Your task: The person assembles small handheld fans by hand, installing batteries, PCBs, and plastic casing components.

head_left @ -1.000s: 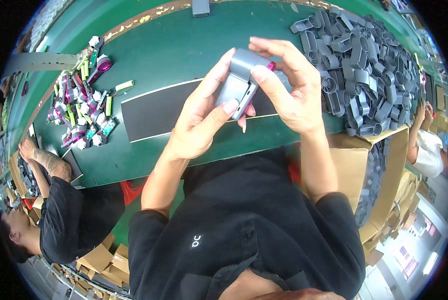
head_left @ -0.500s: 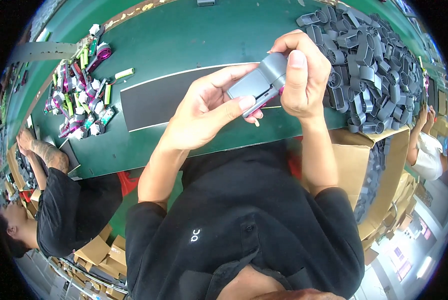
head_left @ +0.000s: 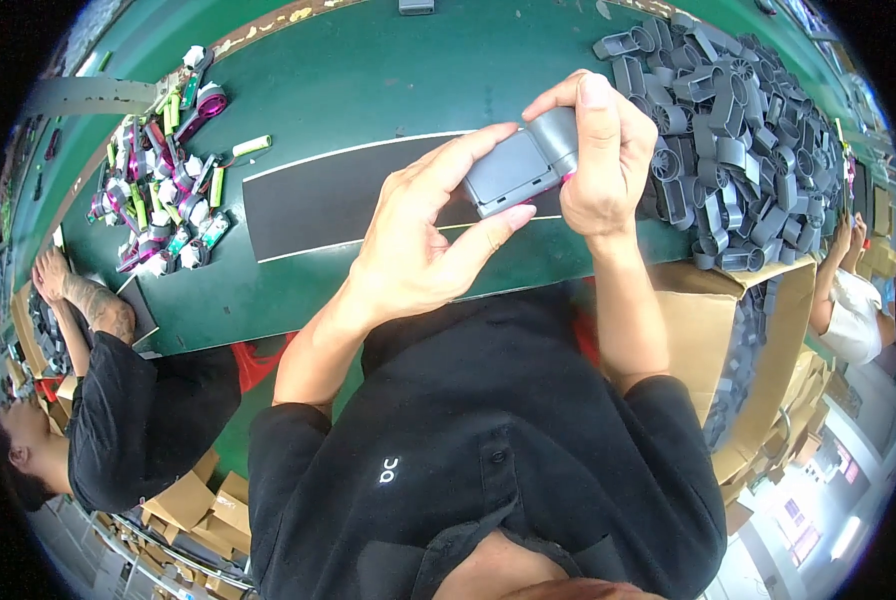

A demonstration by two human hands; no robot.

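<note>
Over the table I hold a grey plastic casing point(head_left: 513, 172), a flat box-like body with a rounded cylindrical end. My left hand point(head_left: 413, 225) grips the flat body, fingers along its far edge and thumb at its near edge. Around the rounded end, my right hand point(head_left: 608, 165) is closed, with its thumb lying along the side. A bit of magenta shows at the casing's right, next to my right hand. The underside of the casing and several fingertips are hidden.
A black mat point(head_left: 313, 210) lies on the green table point(head_left: 368, 90) below my hands. Grey casings point(head_left: 738, 140) are heaped at right, above a cardboard box point(head_left: 693, 310). At left lie magenta-and-white parts with green cells point(head_left: 163, 190). Another person's arm point(head_left: 98, 305) rests at far left.
The casing has turned slightly, and its flat face shows more. The dark gap along its near side now looks narrower. My left thumb has shifted along the near edge; my right hand came slightly nearer.
</note>
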